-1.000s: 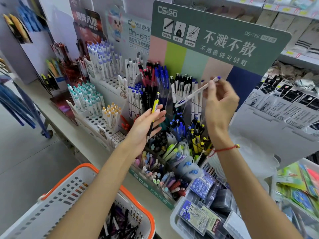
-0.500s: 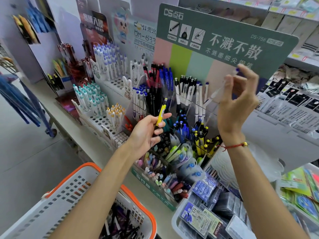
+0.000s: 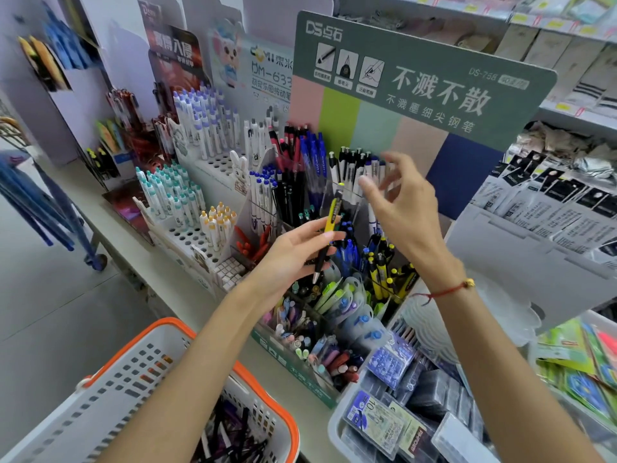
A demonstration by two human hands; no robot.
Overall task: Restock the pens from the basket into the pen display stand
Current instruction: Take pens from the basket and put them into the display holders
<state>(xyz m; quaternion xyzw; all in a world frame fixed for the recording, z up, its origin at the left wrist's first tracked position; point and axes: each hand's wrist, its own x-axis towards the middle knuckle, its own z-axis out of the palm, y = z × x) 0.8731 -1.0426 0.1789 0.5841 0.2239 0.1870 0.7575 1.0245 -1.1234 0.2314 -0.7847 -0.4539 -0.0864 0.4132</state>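
Our right hand [image 3: 404, 208] no longer carries the white pen with the blue cap it held up a second ago; that pen is gone from it, and the hand has dropped to just above the white pens in the back row, fingers spread and loose, grasping nothing. Our left hand [image 3: 293, 252] has barely shifted: it holds the yellow-and-black pen [image 3: 329, 230] pinched between thumb and fingertips, tip pointing down, cap up, over the middle of the pen display stand [image 3: 293, 365].

Below and to the right of that pen, near the stand's right edge, sits a cluster of matching yellow pens [image 3: 379, 275]; we judge that to be its slot. To do this step well, we carry the pen over to that cluster, keep it upright and tip-down, and lower it among its likes rather than into the blue pens just beside them.

The basket [image 3: 257, 375], orange-rimmed, stands at the counter's near edge under our left forearm, with more dark pens lying in its bottom. A clear tray of packaged refills [image 3: 377, 419] sits just beside the stand's near right corner.
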